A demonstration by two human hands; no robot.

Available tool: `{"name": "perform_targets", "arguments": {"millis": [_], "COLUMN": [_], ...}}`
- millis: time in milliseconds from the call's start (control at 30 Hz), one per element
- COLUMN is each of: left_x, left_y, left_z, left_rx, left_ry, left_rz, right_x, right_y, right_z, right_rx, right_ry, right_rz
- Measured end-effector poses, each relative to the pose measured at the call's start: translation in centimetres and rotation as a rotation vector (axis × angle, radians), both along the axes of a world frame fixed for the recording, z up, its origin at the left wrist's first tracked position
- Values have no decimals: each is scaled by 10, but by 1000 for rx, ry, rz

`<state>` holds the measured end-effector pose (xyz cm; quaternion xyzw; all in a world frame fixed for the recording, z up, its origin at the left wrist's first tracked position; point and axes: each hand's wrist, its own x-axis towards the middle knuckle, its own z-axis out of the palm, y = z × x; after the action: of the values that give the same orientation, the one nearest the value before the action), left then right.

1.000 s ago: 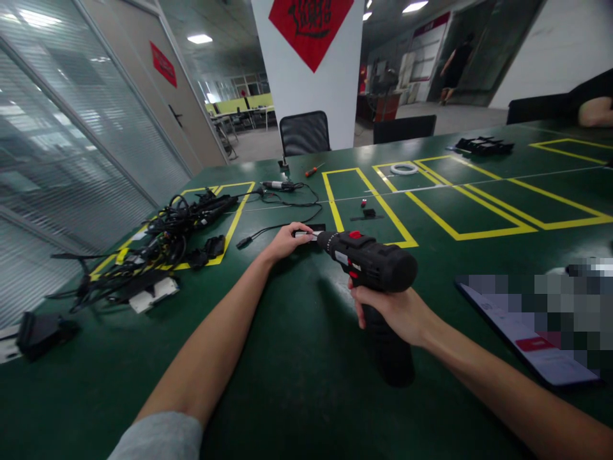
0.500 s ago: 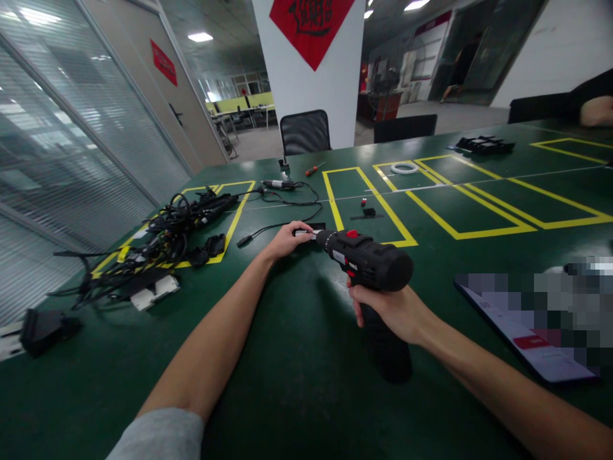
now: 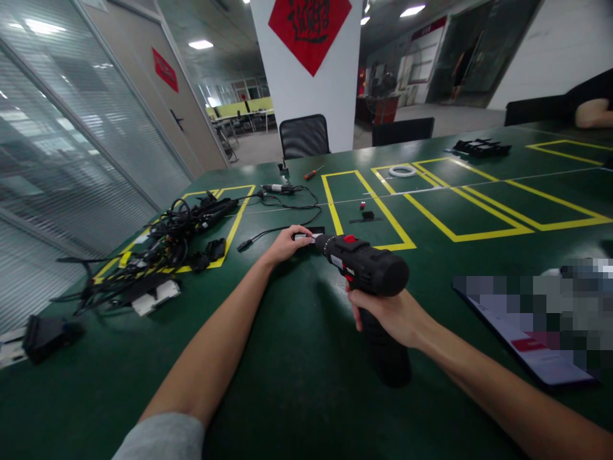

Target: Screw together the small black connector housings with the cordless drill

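My right hand [image 3: 383, 308] is wrapped round the handle of a black cordless drill [image 3: 366, 262] with red switches. The drill points forward and left, its chuck close to the fingertips of my left hand [image 3: 288, 244]. Those fingers are closed on a small black-and-white part [image 3: 302, 237] lying on the green table. Fingers and chuck cover much of that part, so its kind cannot be made out. Whether the drill's bit touches it is too small to tell.
Tangled black cables [image 3: 186, 223] lie at the left. Behind my left hand are a corded tool [image 3: 278, 188] and an orange screwdriver [image 3: 313, 173]. A white tape roll [image 3: 402, 171] and black trays [image 3: 481, 147] sit farther back. A tablet-like panel [image 3: 522, 338] lies at the right.
The view has shifted slightly. Both hands, the drill and the small part keep nearly the same places; a distant person by the doorway has moved.
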<state>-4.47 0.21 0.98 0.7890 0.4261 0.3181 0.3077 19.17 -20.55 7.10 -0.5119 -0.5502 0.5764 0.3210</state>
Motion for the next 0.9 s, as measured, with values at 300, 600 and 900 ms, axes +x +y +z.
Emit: {"name": "perform_targets", "arguments": {"millis": [300,600,900], "left_x": [3,2,3], "left_y": [-3,-4,-2], "left_z": [0,2,-3], "left_rx": [7,23,14], "left_ry": [-1,18,-14], "left_rz": [38,33,42], "right_x": [-1,0,-1], "right_y": [-1,0,1], "right_z": [4,2,5], "right_rx": [-19,5,26], "right_ry": [-2,13,12], "right_rz": [-14,15,26]}}
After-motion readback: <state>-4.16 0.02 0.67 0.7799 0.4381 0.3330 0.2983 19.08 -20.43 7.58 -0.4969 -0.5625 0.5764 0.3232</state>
